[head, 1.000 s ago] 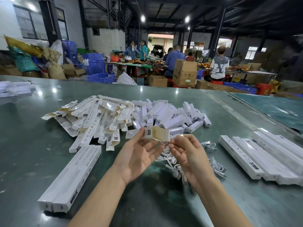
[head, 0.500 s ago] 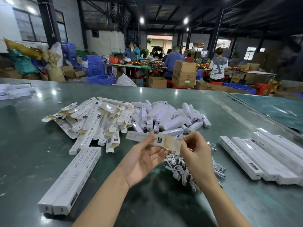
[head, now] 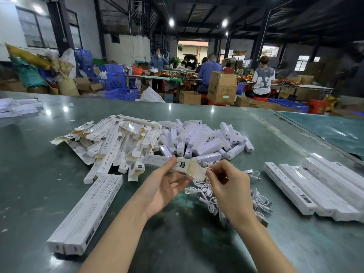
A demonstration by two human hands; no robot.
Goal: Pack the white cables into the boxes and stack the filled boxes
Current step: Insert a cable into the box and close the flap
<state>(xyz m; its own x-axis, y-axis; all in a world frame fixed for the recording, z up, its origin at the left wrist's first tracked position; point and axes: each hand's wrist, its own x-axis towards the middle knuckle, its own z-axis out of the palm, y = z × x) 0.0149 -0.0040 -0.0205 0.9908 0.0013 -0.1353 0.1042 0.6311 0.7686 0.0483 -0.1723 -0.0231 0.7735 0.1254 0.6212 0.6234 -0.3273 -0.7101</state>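
My left hand (head: 167,186) holds a long white box (head: 157,160) level above the table, its open brown flap (head: 197,171) pointing right. My right hand (head: 226,182) pinches a white cable (head: 206,165) at that open end. Below my hands lies a tangle of white cables (head: 204,194) with USB plugs. A heap of flat unfolded boxes (head: 110,142) sits behind at the left. Two closed long boxes (head: 88,213) lie side by side at the near left. Several closed boxes (head: 315,186) lie in a row at the right.
A pile of small white units (head: 202,140) lies behind the held box. More white boxes (head: 19,107) rest at the far left of the grey-green table (head: 39,164). Beyond the table edge stand cardboard cartons (head: 222,87), blue crates (head: 122,93) and people at other tables.
My hands and the held box have shifted slightly right. My right hand has brought a white cable up from the tangle to the box's open end.
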